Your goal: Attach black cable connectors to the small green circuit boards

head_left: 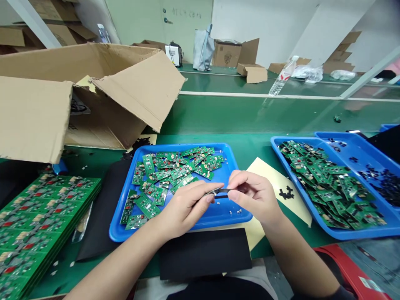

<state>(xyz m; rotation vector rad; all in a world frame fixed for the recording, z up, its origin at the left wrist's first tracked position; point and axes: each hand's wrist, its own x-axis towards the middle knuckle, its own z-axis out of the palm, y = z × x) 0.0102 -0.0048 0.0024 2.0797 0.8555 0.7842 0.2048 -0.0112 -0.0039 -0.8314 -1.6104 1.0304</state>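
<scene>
My left hand [184, 206] and my right hand [253, 193] meet over the near right part of a blue tray [228, 156]. Between their fingertips they pinch one small dark part [222, 191], each hand gripping one end. The tray holds several small green circuit boards [175, 168] heaped in its left and far half; a few tiny white bits lie on its bare floor near my hands.
A second blue tray [278, 150] with green boards stands at the right, beside a third tray [353, 143] of small black parts. Green board panels [40, 216] are stacked at the left. An open cardboard box [103, 87] stands behind. A yellow sheet [281, 183] carries black pieces.
</scene>
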